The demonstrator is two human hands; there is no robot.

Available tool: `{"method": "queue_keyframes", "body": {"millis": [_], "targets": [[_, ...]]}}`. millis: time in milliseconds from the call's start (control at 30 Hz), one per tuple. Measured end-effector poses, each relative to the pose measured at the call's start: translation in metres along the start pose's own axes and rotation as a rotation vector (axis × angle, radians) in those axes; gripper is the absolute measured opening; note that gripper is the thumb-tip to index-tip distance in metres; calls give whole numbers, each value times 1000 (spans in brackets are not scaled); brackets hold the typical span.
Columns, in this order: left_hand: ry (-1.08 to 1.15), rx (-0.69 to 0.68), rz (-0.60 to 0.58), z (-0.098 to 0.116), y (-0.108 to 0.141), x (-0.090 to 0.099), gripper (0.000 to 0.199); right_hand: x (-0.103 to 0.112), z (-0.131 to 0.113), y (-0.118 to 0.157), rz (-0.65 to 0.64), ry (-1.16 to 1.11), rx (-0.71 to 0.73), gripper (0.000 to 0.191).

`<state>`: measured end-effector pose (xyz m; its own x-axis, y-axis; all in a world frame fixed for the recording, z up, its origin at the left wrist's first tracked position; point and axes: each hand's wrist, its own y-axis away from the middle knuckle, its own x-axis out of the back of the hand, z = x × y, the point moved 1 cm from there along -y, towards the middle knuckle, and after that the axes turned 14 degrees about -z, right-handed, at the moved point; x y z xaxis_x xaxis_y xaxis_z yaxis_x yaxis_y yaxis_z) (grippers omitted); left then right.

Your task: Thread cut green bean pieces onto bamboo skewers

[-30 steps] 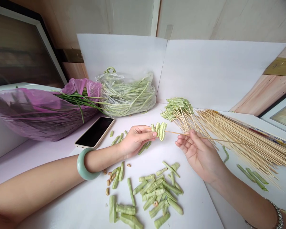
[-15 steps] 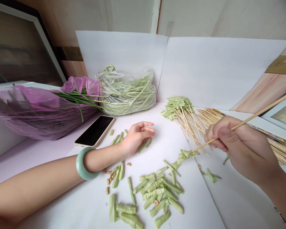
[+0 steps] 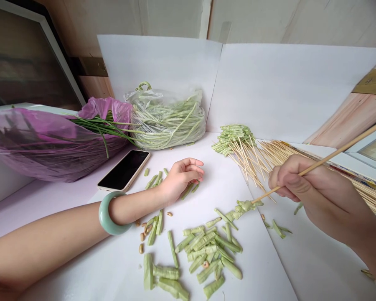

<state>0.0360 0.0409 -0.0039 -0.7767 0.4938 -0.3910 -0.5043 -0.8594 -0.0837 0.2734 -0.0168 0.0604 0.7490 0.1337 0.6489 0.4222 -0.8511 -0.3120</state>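
Right-hand grip point(image 3: 313, 192) slants a bamboo skewer point(image 3: 341, 148) down-left.

views: 1 | mount: head | facing: forward, down | range: close above left hand point(image 3: 181, 177), right hand point(image 3: 313, 192)

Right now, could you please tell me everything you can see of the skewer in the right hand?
A thin, straight, pale bamboo skewer slants across the view, pinched by the right hand. Its upper end runs out of frame; its lower end carries folded green bean pieces, which may touch the white sheet.
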Motion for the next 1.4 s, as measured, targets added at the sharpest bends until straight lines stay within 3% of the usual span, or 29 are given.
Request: {"method": "queue_keyframes", "body": {"millis": [200,533,733,967,1167,1400], "targets": [[-7,2,-10,0,0,0,23,-3,-5,0,-114,209,81,29],[-18,14,-10,1,1,-1,21,-16,-13,-1,-161,277,88,32],[-36,-1,-32,1,1,-1,21,-4,3,-3,-60,-48,-114,36],[-48,-8,-58,0,1,-1,20,15,7,-18,227,-393,-124,38],[-57,-35,-80,2,3,-3,19,-2,2,-22,358,-661,-201,35],[1,-110,-138,3,4,-5,31,-25,14,-23,464,-889,-250,28]]}}
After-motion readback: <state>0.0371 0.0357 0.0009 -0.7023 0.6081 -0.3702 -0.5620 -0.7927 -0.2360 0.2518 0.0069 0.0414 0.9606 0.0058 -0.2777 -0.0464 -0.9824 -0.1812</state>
